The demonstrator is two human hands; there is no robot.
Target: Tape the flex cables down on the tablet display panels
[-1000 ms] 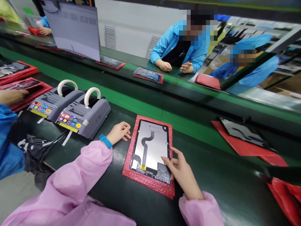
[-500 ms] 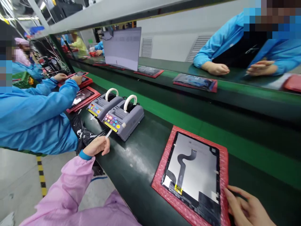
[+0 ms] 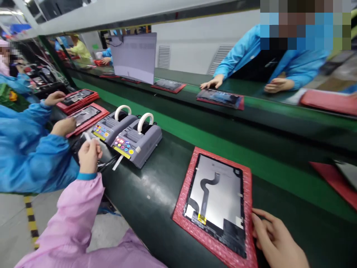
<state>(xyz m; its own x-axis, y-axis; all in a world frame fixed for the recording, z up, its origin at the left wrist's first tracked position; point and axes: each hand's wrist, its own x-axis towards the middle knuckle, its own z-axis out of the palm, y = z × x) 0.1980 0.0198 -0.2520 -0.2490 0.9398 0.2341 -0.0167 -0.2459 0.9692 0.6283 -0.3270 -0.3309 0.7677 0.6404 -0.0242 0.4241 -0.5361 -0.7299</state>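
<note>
My left hand [image 3: 89, 154] is raised beside the tape dispensers, thumb and fingers pinched on a short white strip of tape [image 3: 87, 136]. Another white tape strip [image 3: 118, 162] sticks out from the front of the nearer grey tape dispenser [image 3: 142, 139]. A tablet-size display panel [image 3: 223, 193], with a dark curved flex cable [image 3: 205, 195] on its silver back, lies on a red bubble-wrap pouch [image 3: 181, 201]. My right hand [image 3: 275, 238] is at the pouch's right edge, fingers curled and thumb against it; the fingertips are partly hidden.
A second tape dispenser [image 3: 113, 124] stands left of the first. Further left, a co-worker's blue sleeve [image 3: 41, 156] reaches toward stacked red pouches [image 3: 78, 100]. Across the green belt, another person's hand [image 3: 213, 82] touches a panel [image 3: 220, 97]. More red wrap [image 3: 334, 182] lies at right.
My left hand has moved left and up from the dispenser with a tape strip; another strip now protrudes there. The person opposite has reached to a panel. My right hand stays at the pouch edge.
</note>
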